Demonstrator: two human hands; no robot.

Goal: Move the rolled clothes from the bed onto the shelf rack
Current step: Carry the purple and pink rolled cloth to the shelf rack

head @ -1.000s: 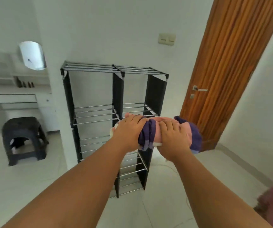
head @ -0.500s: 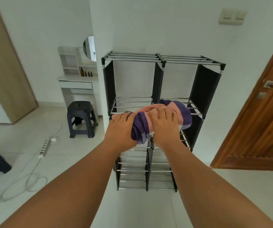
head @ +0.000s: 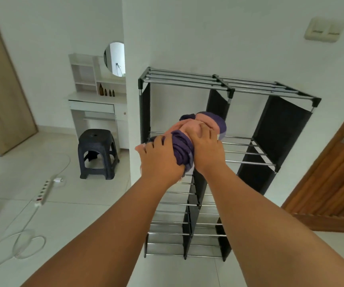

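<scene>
A rolled garment in pink and dark purple (head: 189,129) is held out in front of me by both hands. My left hand (head: 158,160) grips its near end from the left. My right hand (head: 206,150) presses on it from the right. The roll hangs in front of the upper left bay of a black shelf rack (head: 225,83) with metal rod shelves, which stands against the white wall. The rack's shelves that I can see hold nothing. The bed is out of view.
A dark plastic stool (head: 97,152) stands left of the rack, before a white vanity desk (head: 93,102) with a round mirror. A power strip (head: 42,191) and white cable lie on the floor at left. A wooden door (head: 336,172) is at the right.
I have come closer to the rack and the view has swung right to left. The roll has risen and tilted, its far end now pointing into the rack's upper left bay.
</scene>
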